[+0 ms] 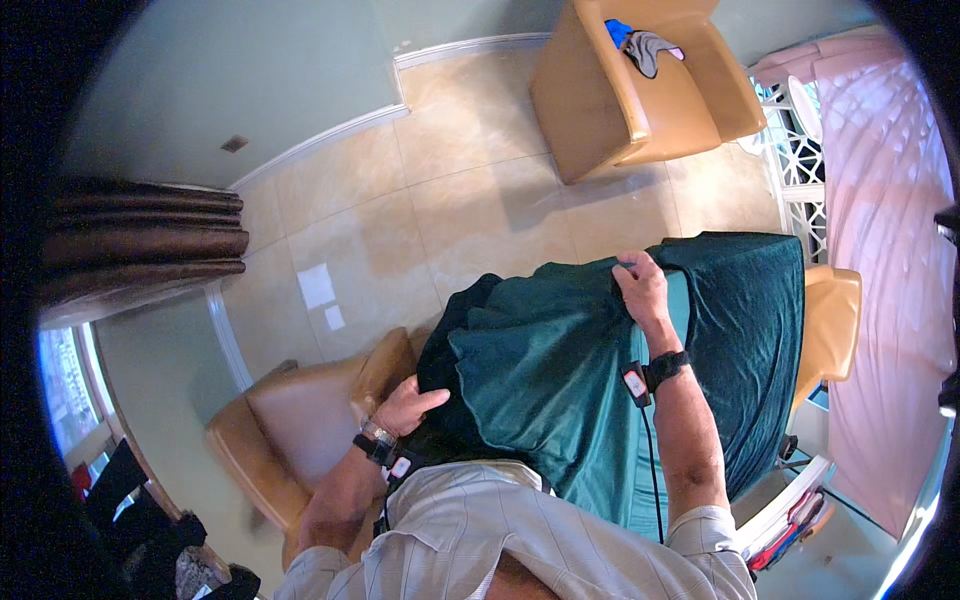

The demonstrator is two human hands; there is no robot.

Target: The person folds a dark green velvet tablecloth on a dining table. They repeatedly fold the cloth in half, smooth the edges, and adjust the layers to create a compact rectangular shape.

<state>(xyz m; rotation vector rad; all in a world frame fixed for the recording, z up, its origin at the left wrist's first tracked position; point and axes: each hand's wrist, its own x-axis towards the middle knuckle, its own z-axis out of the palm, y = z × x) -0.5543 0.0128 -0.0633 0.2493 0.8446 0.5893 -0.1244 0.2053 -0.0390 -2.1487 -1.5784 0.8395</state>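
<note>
A large dark green, velvet-like cloth (pixel 547 352) lies in loose folds in front of me, spread over a support that it mostly hides. My left hand (pixel 409 406) grips its dark left edge near my waist, thumb on top and fingers out of sight under the fabric. Farther out, my right hand (pixel 645 292) pinches the cloth along its far edge, fingers curled. Beside that hand shows a smoother, lighter teal strip (pixel 679 300). Right of the strip, a darker green part (pixel 750 337) drapes over a squared corner and hangs in creases.
A tan armchair (pixel 675 112) holding grey and blue cloths (pixel 651 52) stands at the far side. Another tan armchair (pixel 292 427) is close at my left. A tan chair (pixel 829 322) stands behind the draped corner. Pink curtains (pixel 862 262) hang right, brown curtains (pixel 150 232) left.
</note>
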